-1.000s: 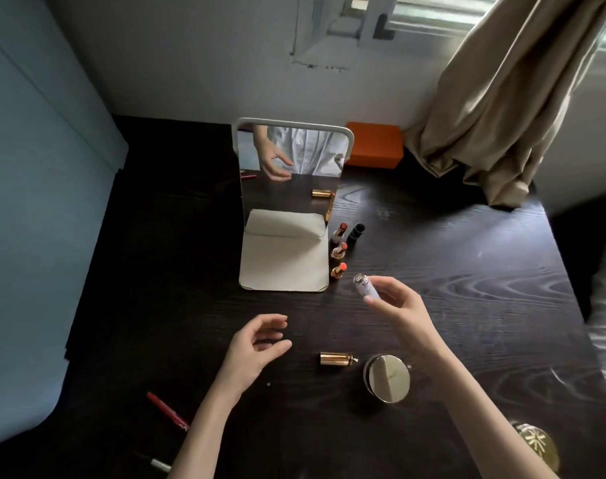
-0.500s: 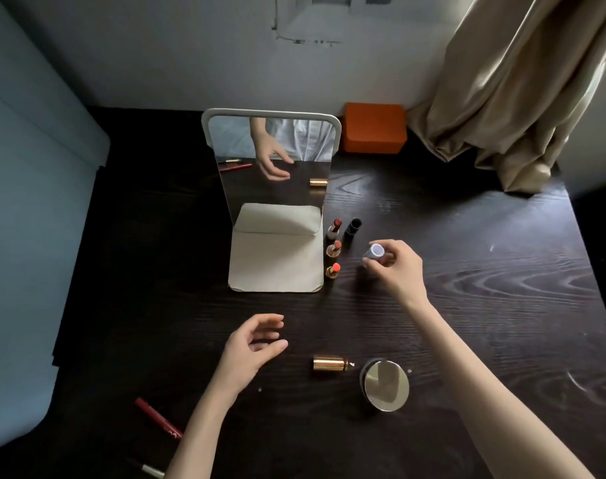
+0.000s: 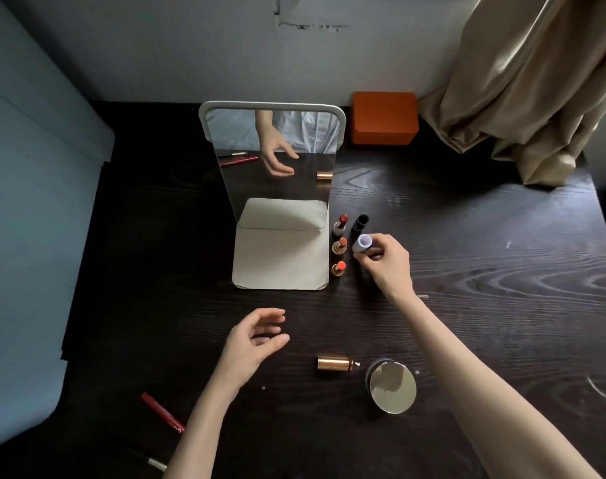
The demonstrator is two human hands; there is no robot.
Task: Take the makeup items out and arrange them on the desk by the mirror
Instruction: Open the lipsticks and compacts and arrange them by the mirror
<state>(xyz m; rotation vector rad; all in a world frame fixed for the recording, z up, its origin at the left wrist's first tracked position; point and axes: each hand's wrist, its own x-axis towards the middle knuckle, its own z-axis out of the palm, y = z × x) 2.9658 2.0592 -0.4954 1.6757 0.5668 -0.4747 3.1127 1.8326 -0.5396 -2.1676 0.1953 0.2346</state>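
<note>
Now the right hand (image 3: 386,262) has carried the lilac-tipped stick (image 3: 361,243) from mid-desk to the row beside the mirror (image 3: 273,140) base, fingers pinching it upright just in front of the black tube (image 3: 360,222), near the desk (image 3: 467,236)'s far edge. The left hand (image 3: 251,344) hovers loosely curled, empty. Placement looks nearly done; gold tube (image 3: 333,363) and compact (image 3: 392,387) still wait near the front edge.

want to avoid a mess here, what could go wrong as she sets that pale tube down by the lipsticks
1. The right hand holds the pale tube close beside three open lipsticks and a black tube; a nudge could topple them.
2. The gold cap lies on its side and might roll if brushed.
</note>
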